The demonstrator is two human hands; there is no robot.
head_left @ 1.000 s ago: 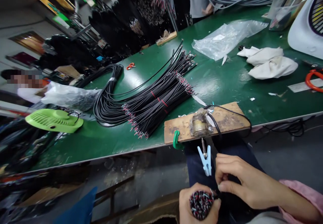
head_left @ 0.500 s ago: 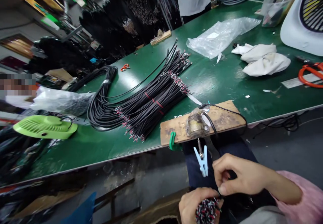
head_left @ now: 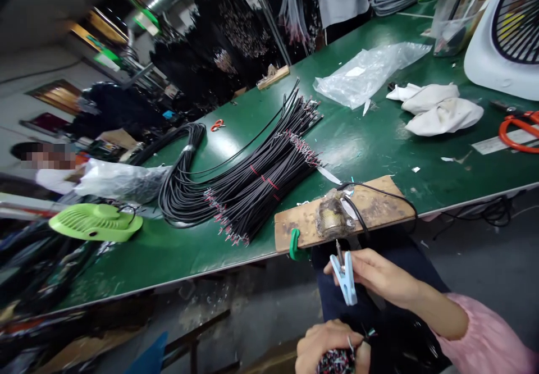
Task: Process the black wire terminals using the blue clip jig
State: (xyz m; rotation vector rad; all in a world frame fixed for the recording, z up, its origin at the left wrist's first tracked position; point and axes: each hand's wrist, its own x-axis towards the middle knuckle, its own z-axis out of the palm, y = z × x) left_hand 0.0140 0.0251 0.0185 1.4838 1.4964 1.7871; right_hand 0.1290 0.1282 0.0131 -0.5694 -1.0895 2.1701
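Right hand (head_left: 381, 278) pinches 1 wire at the blue clip (head_left: 346, 277)—guide its tip steadily there; left hand (head_left: 332, 347), below, stays fisted around the wire bundle (head_left: 337, 361)—ends level.

Inspector: What was worn on the right arm?

Recorder: A pink sleeve (head_left: 484, 340), loose and softly creased, ran in from the lower right of the frame and ended at the wrist. The right hand (head_left: 379, 278) was bare, without glove or ring.

Inspector: And the left?

Recorder: The left hand (head_left: 326, 343), at the bottom edge, was bare too. Dark blue trousers (head_left: 332, 301) covered the lap.
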